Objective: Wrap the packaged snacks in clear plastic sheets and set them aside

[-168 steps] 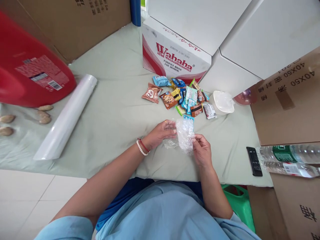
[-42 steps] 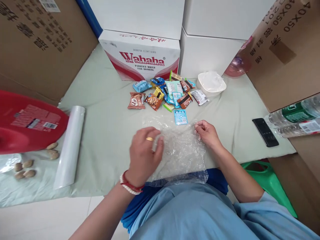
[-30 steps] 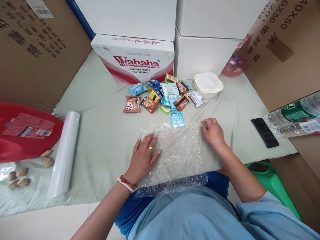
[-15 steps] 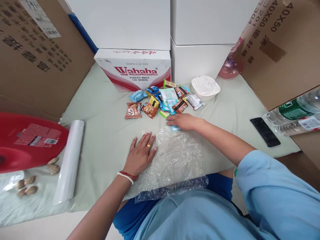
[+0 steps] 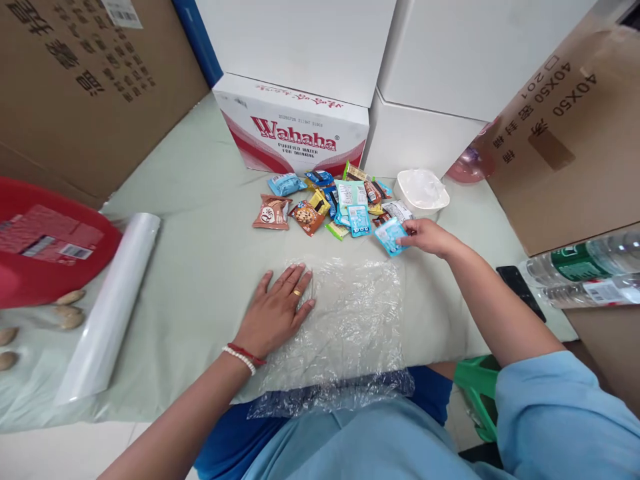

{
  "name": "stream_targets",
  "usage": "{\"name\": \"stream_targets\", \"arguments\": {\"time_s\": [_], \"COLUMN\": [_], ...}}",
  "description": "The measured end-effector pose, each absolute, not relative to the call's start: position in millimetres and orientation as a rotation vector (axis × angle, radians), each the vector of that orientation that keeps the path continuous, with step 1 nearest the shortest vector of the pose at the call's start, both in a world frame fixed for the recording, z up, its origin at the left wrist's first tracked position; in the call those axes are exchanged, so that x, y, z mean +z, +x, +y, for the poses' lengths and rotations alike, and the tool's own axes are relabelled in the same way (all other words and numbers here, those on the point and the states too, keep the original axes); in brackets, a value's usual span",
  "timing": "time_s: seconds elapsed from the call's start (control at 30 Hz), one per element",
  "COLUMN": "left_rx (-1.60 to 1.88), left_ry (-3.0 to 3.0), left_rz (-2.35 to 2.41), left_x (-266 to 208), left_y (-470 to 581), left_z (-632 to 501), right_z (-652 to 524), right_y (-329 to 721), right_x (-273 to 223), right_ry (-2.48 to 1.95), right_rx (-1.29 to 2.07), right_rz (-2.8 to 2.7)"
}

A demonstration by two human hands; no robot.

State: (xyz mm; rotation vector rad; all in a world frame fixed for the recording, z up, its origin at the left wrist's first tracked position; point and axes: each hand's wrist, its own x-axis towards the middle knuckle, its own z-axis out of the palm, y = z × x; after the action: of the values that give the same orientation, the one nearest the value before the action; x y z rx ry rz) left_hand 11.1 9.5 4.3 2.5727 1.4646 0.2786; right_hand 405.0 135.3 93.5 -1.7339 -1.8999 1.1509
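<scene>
My left hand (image 5: 277, 307) lies flat, fingers spread, on the left edge of a clear plastic sheet (image 5: 345, 320); the sheet's near end hangs over the table edge towards my lap. Between the fingers of my right hand (image 5: 425, 237) is a light blue snack packet (image 5: 391, 236), raised at the right side of a pile of wrapped snacks. A similar blue packet (image 5: 359, 221) rests on the pile. To the left are a brown cookie packet (image 5: 307, 218), a pinkish-brown packet (image 5: 271, 212) and a blue packet (image 5: 286, 184). Behind my right hand sits a white plastic bowl (image 5: 421, 191).
A Wahaha carton (image 5: 295, 127) and white boxes (image 5: 425, 133) stand behind the snacks. At left are a roll of plastic film (image 5: 113, 307), a red container (image 5: 50, 240) and walnuts (image 5: 70, 318). A phone (image 5: 520, 291) and water bottles (image 5: 585, 263) lie at right.
My right hand has moved right from the near edge of the pile and now holds up a blue packet. My left hand stays on the sheet. The camera view has tilted.
</scene>
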Motion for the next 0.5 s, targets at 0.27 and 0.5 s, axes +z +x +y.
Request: {"name": "stream_targets", "arguments": {"time_s": [0.27, 0.5], "left_rx": [0.258, 0.230], "left_ry": [2.588, 2.599], "left_rz": [1.503, 1.498], "left_x": [7, 8], "left_y": [13, 13], "left_z": [9, 8], "right_z": [176, 185], "right_y": [317, 305], "right_x": [63, 48], "right_ry": [-1.926, -2.024], "right_rx": [0.988, 0.760], "right_rz": [-1.503, -1.531]}}
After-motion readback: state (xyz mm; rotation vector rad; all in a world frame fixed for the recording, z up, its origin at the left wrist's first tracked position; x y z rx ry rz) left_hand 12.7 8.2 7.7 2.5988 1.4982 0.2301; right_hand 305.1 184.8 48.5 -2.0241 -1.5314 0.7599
